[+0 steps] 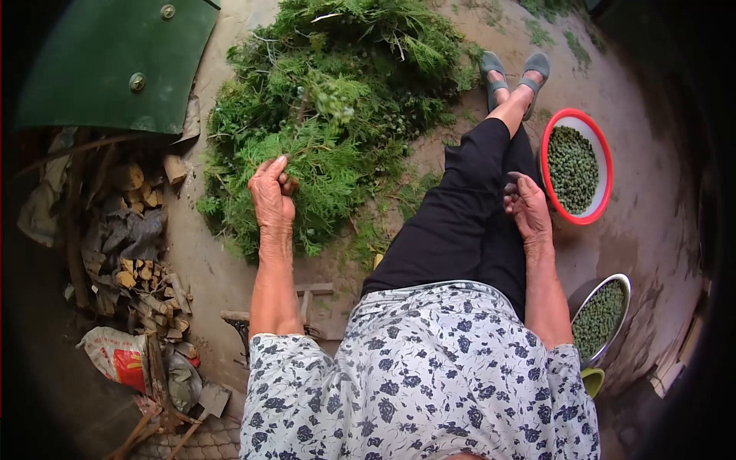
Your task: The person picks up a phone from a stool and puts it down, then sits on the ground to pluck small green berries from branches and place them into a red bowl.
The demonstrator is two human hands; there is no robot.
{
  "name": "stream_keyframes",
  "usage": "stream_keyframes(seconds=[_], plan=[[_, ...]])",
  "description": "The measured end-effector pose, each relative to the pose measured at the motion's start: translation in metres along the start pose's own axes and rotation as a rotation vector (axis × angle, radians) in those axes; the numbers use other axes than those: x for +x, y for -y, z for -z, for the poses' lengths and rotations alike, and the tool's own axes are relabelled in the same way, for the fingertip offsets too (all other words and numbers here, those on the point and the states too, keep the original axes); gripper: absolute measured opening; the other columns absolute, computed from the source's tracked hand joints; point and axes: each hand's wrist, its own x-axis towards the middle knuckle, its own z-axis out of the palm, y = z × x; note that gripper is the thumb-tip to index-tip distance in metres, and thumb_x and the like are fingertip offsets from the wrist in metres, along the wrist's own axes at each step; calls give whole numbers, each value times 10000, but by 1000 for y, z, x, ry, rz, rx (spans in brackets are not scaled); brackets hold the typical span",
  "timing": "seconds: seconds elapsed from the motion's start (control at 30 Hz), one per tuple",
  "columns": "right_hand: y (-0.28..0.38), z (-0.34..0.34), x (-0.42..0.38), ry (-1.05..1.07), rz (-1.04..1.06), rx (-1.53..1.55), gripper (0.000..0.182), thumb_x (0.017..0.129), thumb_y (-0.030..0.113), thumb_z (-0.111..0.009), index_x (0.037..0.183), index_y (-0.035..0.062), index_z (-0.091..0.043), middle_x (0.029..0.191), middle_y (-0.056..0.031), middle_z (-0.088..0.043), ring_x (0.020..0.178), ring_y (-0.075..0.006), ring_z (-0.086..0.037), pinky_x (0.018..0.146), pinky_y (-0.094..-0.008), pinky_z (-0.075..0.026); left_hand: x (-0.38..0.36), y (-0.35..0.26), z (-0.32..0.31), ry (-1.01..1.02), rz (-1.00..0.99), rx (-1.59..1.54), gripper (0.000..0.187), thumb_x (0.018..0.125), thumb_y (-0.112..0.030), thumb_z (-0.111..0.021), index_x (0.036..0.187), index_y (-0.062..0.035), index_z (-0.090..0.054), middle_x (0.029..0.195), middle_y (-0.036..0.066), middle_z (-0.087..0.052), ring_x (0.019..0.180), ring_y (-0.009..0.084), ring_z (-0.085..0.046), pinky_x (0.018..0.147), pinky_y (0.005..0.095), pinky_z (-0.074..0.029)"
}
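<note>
At the far left a heap of chopped firewood [142, 276] lies under a green metal sheet [115, 61]. Next comes a big pile of green cypress-like branches [330, 100] on the ground — the left hand [272, 195] reaches into its near edge, fingers curled around a sprig. The right hand [527, 207] rests on the black-trousered thigh, fingers loosely bent, holding nothing visible. Further right sit a red-rimmed basin [602, 153] and, nearer the person, a metal bowl [622, 285] — both full of small green seeds.

Steel bowl [613, 295] partly hidden by right arm; L fingertips [285, 184] buried in greenery [330, 115].
</note>
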Motion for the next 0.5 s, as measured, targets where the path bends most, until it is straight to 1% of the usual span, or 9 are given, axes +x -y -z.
stream_keyframes(seconds=[0.1, 0.13, 0.2, 0.27, 0.33, 0.37, 0.43, 0.47, 0.5], plan=[[21, -79, -2, 64, 17, -326, 234, 897, 201, -540, 1049, 27, -577, 811, -40, -596, 646, -109, -588, 538, -217, -462, -14, -2, -6, -78, -26, -46, 108, 805, -91, -616, 863, -6, -585, 560, -35, -416, 474, 70, -364, 464, 249, -395], [21, -108, -2, 100, 10, -398, 223, 895, 188, -538, 1034, 21, -585, 807, -37, -591, 641, -100, -584, 541, -213, -460, -17, 0, -9, -74, -29, -48, 108, 805, -91, -616, 863, -6, -585, 560, -35, -416, 474, 70, -364, 464, 249, -395], [2, -151, 4, 202, -10, -448, 236, 882, 169, -536, 1044, 3, -584, 808, -43, -594, 656, -114, -586, 551, -220, -467, -23, 4, -15, 10, -39, -50, 97, 808, -88, -611, 844, 1, -595, 562, -35, -413, 480, 67, -360, 460, 248, -385], [-22, -176, 17, 427, 27, -606, 300, 857, 164, -562, 1088, -26, -558, 873, -83, -589, 705, -137, -593, 592, -247, -492, -27, 6, -24, 43, -45, -83, 93, 810, -84, -609, 830, 6, -601, 568, -38, -419, 484, 63, -363, 457, 241, -383], [-45, -195, 26, 445, 148, -773, 400, 825, 161, -604, 1157, -41, -513, 976, -125, -569, 780, -156, -590, 643, -262, -503, -31, 6, -34, 55, -82, -53, 100, 809, -84, -611, 840, 11, -601, 576, -36, -427, 490, 63, -364, 455, 236, -375], [-51, -203, 29, 440, 152, -777, 400, 825, 161, -604, 1157, -41, -513, 976, -125, -569, 780, -156, -590, 643, -262, -503, -31, 6, -38, 53, -86, -69, 101, 806, -79, -610, 845, 14, -603, 587, -34, -440, 493, 62, -367, 456, 231, -370], [-57, -218, 35, 356, 48, -781, 535, 777, 194, -666, 1210, -48, -467, 1130, -183, -531, 907, -218, -592, 739, -306, -505, -38, 0, -48, 74, -78, -71, 98, 804, -78, -611, 842, 12, -600, 588, -34, -443, 491, 61, -368, 458, 230, -370], [-63, -220, 44, 352, 53, -782, 535, 777, 194, -666, 1210, -48, -467, 1130, -183, -531, 907, -218, -592, 739, -306, -505, -42, -2, -55, 86, -66, -68, 96, 801, -76, -612, 839, 11, -597, 590, -33, -445, 490, 60, -370, 459, 228, -370], [-65, -224, 49, 335, 158, -872, 593, 760, 220, -685, 1232, -46, -445, 1172, -203, -514, 951, -254, -585, 776, -326, -496, -46, -5, -61, 109, -65, -77, 89, 797, -75, -614, 828, 4, -588, 582, -34, -445, 483, 56, -370, 460, 221, -371]])
